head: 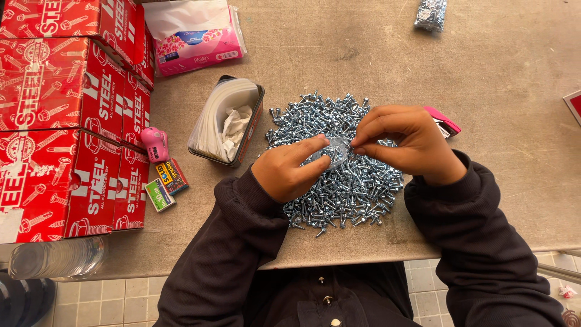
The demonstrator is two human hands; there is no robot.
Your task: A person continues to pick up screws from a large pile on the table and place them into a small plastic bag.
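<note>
A wide pile of small silver screws (339, 181) lies on the grey table (472, 66) in front of me. Over the pile my left hand (290, 168) and my right hand (408, 144) both pinch a small clear plastic bag (338, 150) between thumb and forefinger. The left pinches its left edge, the right its right edge. The bag hangs just above the screws. I cannot tell whether anything is inside it. Both arms wear dark sleeves.
Red cardboard boxes (66, 121) are stacked at the left. A metal tin (251, 130) with clear bags stands beside the pile. A pink tissue pack (196, 39), a pink stapler (154, 144), staple boxes (166, 184), a filled bag (431, 13) and a water bottle (57, 257) lie around.
</note>
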